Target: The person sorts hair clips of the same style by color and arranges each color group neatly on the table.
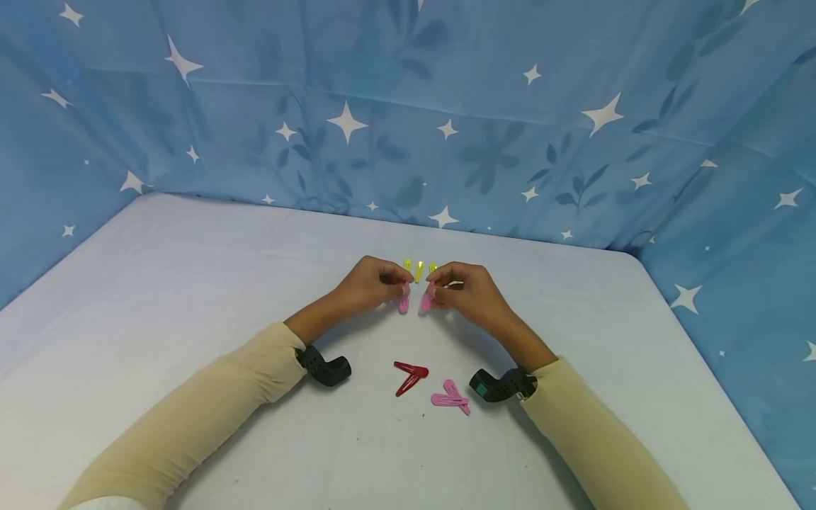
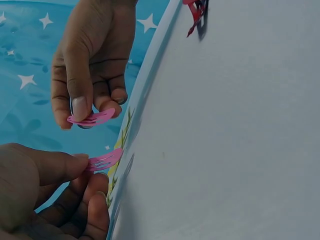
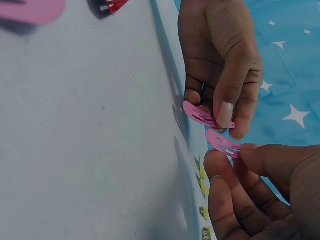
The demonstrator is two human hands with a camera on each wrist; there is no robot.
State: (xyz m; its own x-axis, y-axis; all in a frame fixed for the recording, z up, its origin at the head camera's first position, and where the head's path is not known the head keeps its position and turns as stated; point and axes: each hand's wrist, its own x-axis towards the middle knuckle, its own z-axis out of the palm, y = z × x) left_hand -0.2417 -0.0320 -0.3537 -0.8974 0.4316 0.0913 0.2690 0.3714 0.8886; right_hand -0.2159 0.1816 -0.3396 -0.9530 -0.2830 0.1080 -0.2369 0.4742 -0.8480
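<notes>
Both hands are raised side by side over the table, each pinching a pink snap hair clip by its narrow end between thumb and fingers. My left hand [image 1: 375,285] has its clip [image 2: 106,160] pointing with the rounded end outward. Close by on the right, my right hand [image 1: 470,292] holds the other pink clip [image 3: 222,144]. A small gap separates the two clips in the head view. Just beyond the fingertips lie several yellow hair clips [image 1: 418,272], some partly hidden behind the right hand.
Nearer the body, two red hair clips [image 1: 411,375] lie in a V on the white table [image 1: 268,439]. Right of them, two pink hair clips [image 1: 450,399] lie crossed. A blue star-patterned curtain [image 1: 382,142] stands behind the table. Each wrist wears a black camera mount [image 1: 328,368].
</notes>
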